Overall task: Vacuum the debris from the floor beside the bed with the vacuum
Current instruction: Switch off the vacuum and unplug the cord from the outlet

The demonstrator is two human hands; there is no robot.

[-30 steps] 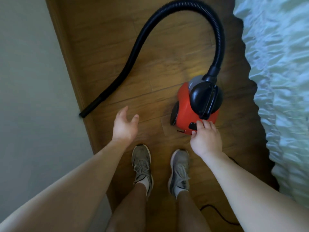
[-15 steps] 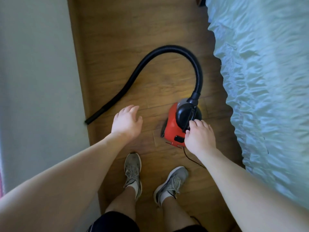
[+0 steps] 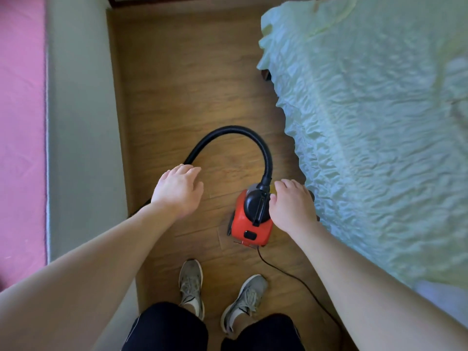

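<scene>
A small red canister vacuum (image 3: pixel 249 224) with a black top sits on the wooden floor (image 3: pixel 192 84) beside the bed (image 3: pixel 374 122). Its black hose (image 3: pixel 235 131) arcs away from the body and curves back left, passing under my left hand. My left hand (image 3: pixel 178 190) hovers palm down above the hose, fingers relaxed, holding nothing. My right hand (image 3: pixel 293 206) hangs just right of the vacuum's black top, fingers loosely extended; I cannot tell whether it touches the body. No debris stands out on the floor.
A pale wall (image 3: pixel 83 122) borders the floor strip on the left, with a pink surface (image 3: pixel 21 122) beyond it. The vacuum's black cord (image 3: pixel 291 274) trails back past my two grey shoes (image 3: pixel 192 285). The bed's ruffled cover overhangs the floor on the right.
My right hand has left the vacuum's rear switch area and moved up beside its black top. My left hand has moved forward over the hose. The view has risen and pulled back.
</scene>
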